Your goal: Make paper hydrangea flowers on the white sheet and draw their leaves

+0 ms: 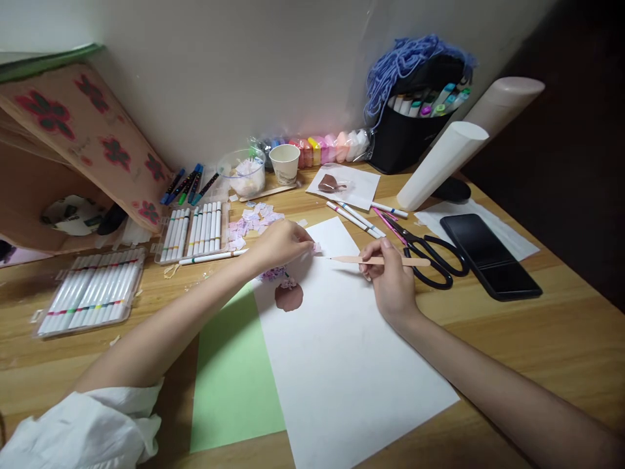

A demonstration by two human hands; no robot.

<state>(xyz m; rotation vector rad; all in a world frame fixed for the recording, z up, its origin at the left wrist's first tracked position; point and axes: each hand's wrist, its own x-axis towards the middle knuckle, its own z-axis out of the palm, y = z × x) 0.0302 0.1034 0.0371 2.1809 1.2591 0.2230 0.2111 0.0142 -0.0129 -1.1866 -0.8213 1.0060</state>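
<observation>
My left hand (280,244) is closed in a pinch on a small pink paper scrap (317,247) above the top of a white sheet (342,339). My right hand (390,277) grips a thin wooden stick (385,260) whose tip points left at the scrap. On the sheet below my left hand lie a brown clay blob (289,298) and a cluster of pink and purple scraps (273,273). A green sheet (234,378) lies under the white one on the left.
Black scissors (430,251) and a black phone (488,257) lie to the right. Marker cases (195,229), loose paper scraps (251,221), a plastic bowl (243,170), a paper cup (285,163), clay tubs (327,148), a pen bag (415,124) and paper rolls (439,166) crowd the back.
</observation>
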